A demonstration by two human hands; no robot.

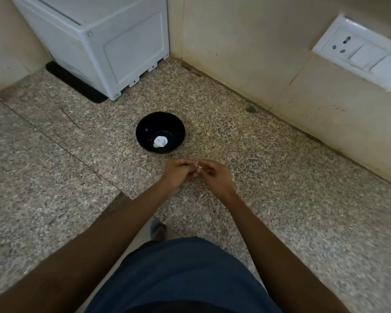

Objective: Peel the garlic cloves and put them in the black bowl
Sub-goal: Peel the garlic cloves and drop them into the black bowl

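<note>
A speckled granite counter (269, 172) fills the frame, meeting cream walls in a corner at the upper middle. A white appliance (104, 41) stands on a black mat (77, 85) at the upper left, and a switch plate (359, 53) with a socket sits on the wall at the upper right.

The black bowl (142, 132) rests at the centre of the frame, just beyond the hands, probably so that a finished clove needs only a short drop forward. Something white (160, 141) lies at its bottom, likely garlic, though peeled clove or whole head cannot be told.

Below the bowl, the left hand (177, 172) and right hand (215, 175) meet fingertip to fingertip above the counter, fingers curled inward. A small pale bit shows where they meet, likely a clove (198, 166) pinched between them; it is too small to be sure. Holding it with both hands this way suits peeling: one steadies the clove while the other's nails pick at the skin.

I judge the peeling step to be in hand, with the drop into the bowl yet to come for this clove.
</note>
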